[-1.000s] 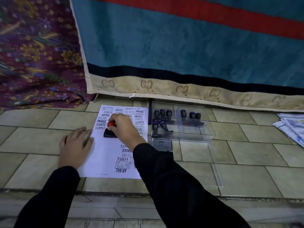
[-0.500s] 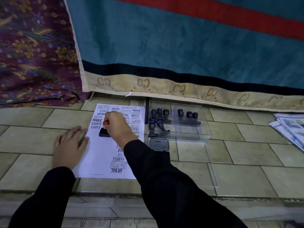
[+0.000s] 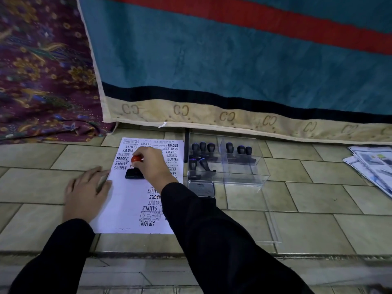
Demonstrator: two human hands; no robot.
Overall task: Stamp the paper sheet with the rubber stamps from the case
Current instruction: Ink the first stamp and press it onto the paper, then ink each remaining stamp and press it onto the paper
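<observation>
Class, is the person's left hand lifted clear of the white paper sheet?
No: the left hand lies flat, fingers on the left edge of the white paper sheet, while the right hand grips the red-knobbed rubber stamp.

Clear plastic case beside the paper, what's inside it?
Eight dark-handled rubber stamps sit inside the clear plastic case. Their printing faces are underneath, so the words cannot be seen.

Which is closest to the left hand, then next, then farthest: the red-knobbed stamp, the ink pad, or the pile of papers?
1. Red-knobbed stamp, on the sheet just right of the left hand.
2. Ink pad, beyond the sheet's right edge.
3. Pile of papers, at the far right.
</observation>
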